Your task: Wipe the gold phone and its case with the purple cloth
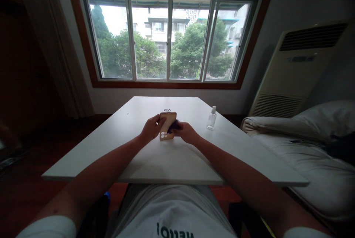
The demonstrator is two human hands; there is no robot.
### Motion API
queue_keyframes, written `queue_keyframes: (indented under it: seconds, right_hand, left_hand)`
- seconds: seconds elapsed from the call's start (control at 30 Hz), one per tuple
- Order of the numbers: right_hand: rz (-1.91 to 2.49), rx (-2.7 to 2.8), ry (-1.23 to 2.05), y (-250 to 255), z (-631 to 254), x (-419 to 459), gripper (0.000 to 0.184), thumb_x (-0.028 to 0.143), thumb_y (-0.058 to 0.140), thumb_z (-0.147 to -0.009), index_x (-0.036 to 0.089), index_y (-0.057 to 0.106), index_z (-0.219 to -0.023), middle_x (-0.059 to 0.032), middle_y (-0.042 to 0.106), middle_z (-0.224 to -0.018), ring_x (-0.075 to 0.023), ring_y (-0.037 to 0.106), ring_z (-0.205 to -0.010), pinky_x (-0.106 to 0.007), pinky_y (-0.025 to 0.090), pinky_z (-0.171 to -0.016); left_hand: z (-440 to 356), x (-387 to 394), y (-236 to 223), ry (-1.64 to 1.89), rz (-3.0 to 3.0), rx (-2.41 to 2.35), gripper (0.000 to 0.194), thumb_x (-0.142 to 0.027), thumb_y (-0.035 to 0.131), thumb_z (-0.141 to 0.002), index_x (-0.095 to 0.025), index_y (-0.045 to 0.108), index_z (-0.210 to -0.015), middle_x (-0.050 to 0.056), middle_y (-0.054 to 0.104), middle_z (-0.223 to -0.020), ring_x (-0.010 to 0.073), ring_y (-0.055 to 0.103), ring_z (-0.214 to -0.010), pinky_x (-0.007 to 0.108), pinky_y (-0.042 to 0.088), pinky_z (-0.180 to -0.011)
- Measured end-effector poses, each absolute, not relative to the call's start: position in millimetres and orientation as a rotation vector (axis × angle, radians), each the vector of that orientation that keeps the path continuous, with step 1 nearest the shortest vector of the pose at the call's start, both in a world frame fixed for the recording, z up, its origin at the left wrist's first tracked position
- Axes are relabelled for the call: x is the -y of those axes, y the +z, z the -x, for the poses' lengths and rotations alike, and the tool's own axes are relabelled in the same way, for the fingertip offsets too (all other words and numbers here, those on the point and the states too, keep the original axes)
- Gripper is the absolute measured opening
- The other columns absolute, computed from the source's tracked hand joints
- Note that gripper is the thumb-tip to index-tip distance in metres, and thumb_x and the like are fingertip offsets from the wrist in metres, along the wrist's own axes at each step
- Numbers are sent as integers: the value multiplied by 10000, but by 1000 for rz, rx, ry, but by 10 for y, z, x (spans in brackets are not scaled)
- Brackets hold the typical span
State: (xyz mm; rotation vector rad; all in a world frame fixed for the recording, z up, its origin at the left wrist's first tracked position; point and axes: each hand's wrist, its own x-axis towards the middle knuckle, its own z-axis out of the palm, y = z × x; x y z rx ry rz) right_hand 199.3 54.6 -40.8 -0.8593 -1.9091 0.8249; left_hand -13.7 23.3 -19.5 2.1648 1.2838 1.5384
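A tan phone case (166,121) with several camera holes at its lower end is tilted up over the middle of the white table (111,153). My left hand (152,128) grips the case by its left side, with the thumb on its face. In my right hand (186,131) is a bunched dark purple cloth (173,126), pressed against the right side of the case. The fingers behind the case are hidden.
A clear spray bottle (211,119) stands upright on the table to the right. A small dark ring-shaped mark or object (167,110) lies beyond the case. A pale sofa (294,149) and a standing air conditioner (301,67) are at the right, and a window (169,38) is ahead.
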Motion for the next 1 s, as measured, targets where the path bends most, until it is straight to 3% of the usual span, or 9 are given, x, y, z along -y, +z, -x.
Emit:
queue_keyframes:
  seconds: [0.47, 0.63, 0.73, 1.0]
  right_hand:
    - [982, 2139, 696, -605, -1918, -563, 187, 222, 689, -777, 155, 729, -947, -39, 732, -902, -210, 639, -807, -322, 491, -778]
    - [934, 2109, 658, -485, -1975, -560, 167, 219, 636, -815, 157, 730, -939, -24, 728, -891, -196, 637, -798, -292, 487, -752]
    - [913, 2125, 581, -392, -2043, -541, 191, 244, 607, -852, 185, 743, -973, -11, 725, -896, -198, 638, -810, -287, 485, -743]
    - [929, 1954, 342, -231, -2164, -550, 308, 259, 580, -906, 251, 718, -1181, -44, 700, -1019, -209, 637, -902, -312, 495, -817]
  left_hand:
    - [202, -406, -285, 1562, -1855, -1225, 439, -580, 507, -931, -163, 640, -894, 33, 657, -792, 157, 582, -695, 240, 442, -549]
    - [218, -471, -264, 1677, -1662, -1159, 457, -577, 567, -897, -178, 571, -1120, 43, 664, -891, 161, 617, -698, 232, 463, -509]
    - [259, -491, -229, 1779, -1684, -1199, 508, -538, 616, -881, -193, 517, -1240, 51, 661, -948, 170, 642, -796, 242, 496, -595]
    - [260, -377, -180, 1719, -1999, -1379, 331, -494, 560, -930, -210, 619, -1089, 40, 688, -967, 183, 632, -850, 290, 473, -721]
